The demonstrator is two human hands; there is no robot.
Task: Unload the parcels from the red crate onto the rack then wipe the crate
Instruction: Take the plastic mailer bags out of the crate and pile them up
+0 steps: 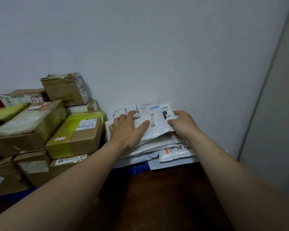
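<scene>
1. Two hands, both far and right: left hand (128,129), right hand (182,124).
2. At least eight cardboard boxes (77,132), stacked left.
3. At least six white mailer bags (158,129), piled far right.

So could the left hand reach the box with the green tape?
Probably yes. The left hand lies flat on the white bags, holding nothing. The green-taped box sits just beside them, with nothing in between.
</scene>
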